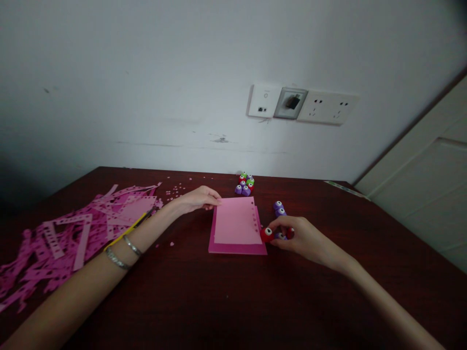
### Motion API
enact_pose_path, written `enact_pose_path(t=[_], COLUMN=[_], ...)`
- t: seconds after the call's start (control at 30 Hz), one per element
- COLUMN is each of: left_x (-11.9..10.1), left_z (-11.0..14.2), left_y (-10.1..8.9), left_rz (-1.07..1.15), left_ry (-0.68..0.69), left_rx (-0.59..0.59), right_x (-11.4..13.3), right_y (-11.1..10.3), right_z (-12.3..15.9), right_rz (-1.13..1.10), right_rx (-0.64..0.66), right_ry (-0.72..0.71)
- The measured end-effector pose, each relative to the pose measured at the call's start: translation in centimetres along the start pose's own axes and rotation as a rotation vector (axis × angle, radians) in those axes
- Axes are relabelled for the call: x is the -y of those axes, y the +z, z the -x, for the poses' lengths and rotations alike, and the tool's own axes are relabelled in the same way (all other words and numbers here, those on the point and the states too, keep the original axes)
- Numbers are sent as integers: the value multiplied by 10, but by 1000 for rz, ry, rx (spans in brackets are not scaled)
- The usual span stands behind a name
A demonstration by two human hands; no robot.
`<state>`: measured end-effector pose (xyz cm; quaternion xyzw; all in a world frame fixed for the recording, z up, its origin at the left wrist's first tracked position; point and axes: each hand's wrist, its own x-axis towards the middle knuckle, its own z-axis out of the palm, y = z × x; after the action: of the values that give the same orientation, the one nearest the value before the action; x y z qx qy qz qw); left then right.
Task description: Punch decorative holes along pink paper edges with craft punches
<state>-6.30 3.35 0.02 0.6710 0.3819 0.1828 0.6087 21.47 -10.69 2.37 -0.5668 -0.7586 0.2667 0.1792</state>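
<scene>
A light pink sheet of paper (233, 221) lies over darker pink paper (237, 249) on the table, with a column of small punched holes along its right edge. My left hand (199, 199) pinches the sheet's upper left corner. Low on the right edge, a red craft punch (267, 235) sits against the paper, gripped between the thumb and fingers of my right hand (297, 236). Purple punches (279, 209) stand just beyond that hand. Another purple one and a red one are partly hidden by its fingers.
Punched pink paper strips (65, 233) are heaped at the left, with a yellow-handled tool (126, 233) beside my left forearm. More colored punches (244, 184) cluster behind the paper. Tiny pink cutouts (175, 191) are scattered nearby. A wall with sockets (328, 107) borders the table (226, 301).
</scene>
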Motion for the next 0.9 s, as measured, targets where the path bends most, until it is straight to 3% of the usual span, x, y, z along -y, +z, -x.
enact_pose_path(t=[0.9], left_x=[9], left_z=[-8], left_y=[6], left_rz=[-10], left_ry=[-30], left_rx=[-40], right_x=[-3], right_y=[13], right_z=[-3], right_rz=[17], right_rx=[28], right_ry=[-40])
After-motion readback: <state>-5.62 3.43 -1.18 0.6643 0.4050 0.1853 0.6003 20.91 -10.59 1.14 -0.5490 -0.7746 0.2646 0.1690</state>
